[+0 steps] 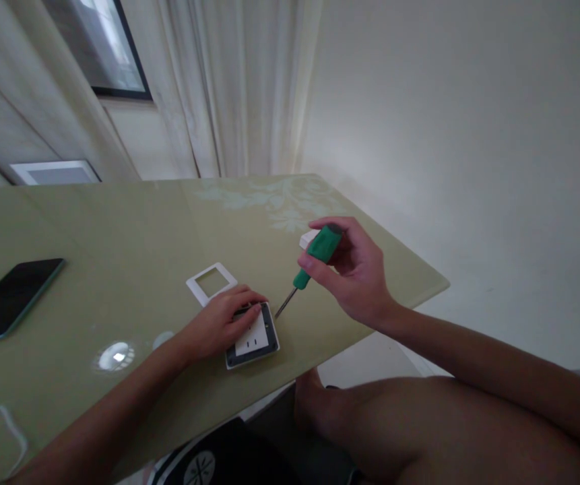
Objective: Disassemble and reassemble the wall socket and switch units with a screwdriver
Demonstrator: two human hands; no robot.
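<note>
My right hand (pixel 358 269) is closed around the green handle of a screwdriver (pixel 324 244). The shaft slants down to the left, its tip near the right edge of a white wall socket (pixel 253 337) with a dark inner frame. My left hand (pixel 223 316) grips this socket from its far left side, thumb across the face and fingers over the far edge, covering part of it. Just beyond the left hand lies a white square cover frame (pixel 212 281), partly under the fingers. Behind the screwdriver handle a small white block (pixel 308 238) shows, mostly hidden.
A dark phone or tablet (pixel 11 296) lies on the left of the greenish glossy table (pixel 143 236). A white cable (pixel 14 431) is at the lower left. The table's near edge runs above my legs. Curtains (pixel 249 87) and a pale wall (pixel 471 148) stand behind.
</note>
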